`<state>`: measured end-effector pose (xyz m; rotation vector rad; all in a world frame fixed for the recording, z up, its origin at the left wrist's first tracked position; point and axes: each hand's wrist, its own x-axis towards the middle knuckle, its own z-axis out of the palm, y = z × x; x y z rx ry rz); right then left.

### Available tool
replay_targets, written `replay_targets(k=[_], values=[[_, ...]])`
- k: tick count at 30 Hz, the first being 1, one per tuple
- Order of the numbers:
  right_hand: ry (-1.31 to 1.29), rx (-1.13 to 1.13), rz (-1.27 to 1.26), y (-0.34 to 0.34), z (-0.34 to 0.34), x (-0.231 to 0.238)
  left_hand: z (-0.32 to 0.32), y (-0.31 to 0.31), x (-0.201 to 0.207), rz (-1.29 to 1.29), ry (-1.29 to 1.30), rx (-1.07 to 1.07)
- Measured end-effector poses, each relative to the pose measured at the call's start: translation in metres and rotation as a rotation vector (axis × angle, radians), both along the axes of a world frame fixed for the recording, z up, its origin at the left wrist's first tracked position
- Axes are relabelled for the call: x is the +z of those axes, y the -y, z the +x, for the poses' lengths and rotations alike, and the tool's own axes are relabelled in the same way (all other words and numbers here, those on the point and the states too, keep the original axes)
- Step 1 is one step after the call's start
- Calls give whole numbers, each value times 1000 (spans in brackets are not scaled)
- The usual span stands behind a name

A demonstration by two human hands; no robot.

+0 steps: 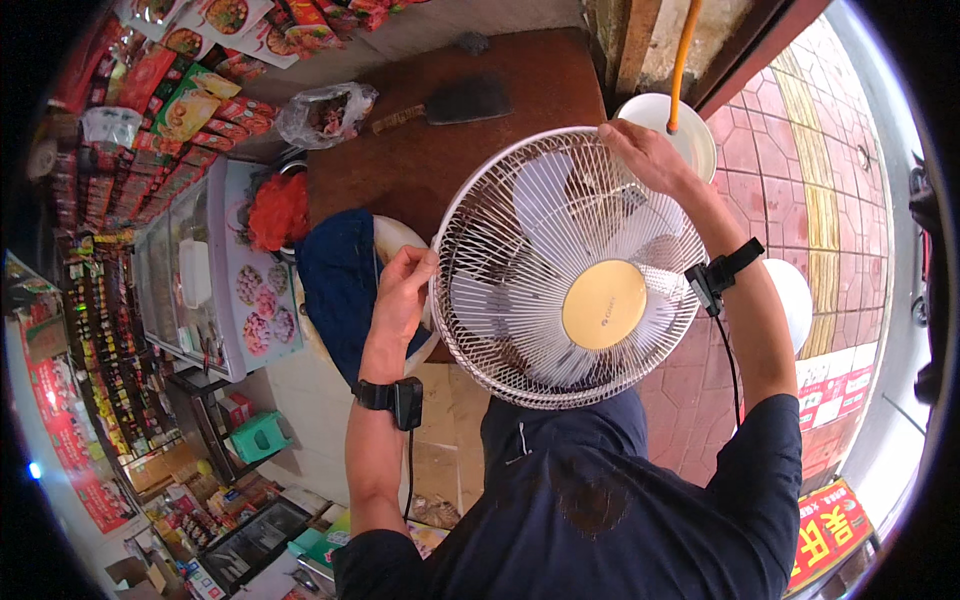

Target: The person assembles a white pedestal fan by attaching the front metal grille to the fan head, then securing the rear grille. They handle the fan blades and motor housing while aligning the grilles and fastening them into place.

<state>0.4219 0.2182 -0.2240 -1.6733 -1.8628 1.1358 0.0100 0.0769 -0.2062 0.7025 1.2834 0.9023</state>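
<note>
A round white wire fan grille (520,340) with a yellow centre disc (603,304) is held up in front of me, the pale fan blades showing behind the wires. My left hand (405,292) grips the grille's left rim. At the top right edge of the rim my right hand (647,155) holds on, fingers curled over the wire ring. Both wrists carry a black strapped device with a cable.
A brown table (440,150) lies behind the fan with a cleaver (455,103) and a plastic bag (325,113) on it. A dark blue cloth (340,280) drapes over a white basin. A white bowl (690,130) and orange pole stand right. Shop shelves fill the left.
</note>
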Motion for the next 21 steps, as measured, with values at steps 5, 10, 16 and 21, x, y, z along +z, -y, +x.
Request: replay_targets(k=[5,10,16,21], values=[[114,181,10,-7,-44,36,-2,0,0,-11,63,-50],[108,357,-25,-21,-88,58,-3,-2,-1,-5,112,-59],[35,362,-86,-20,-102,70,-5,2,-7,13,248,-36],[-48,328,-135,-13,-100,73,-12,-6,-5,-29,286,-159]])
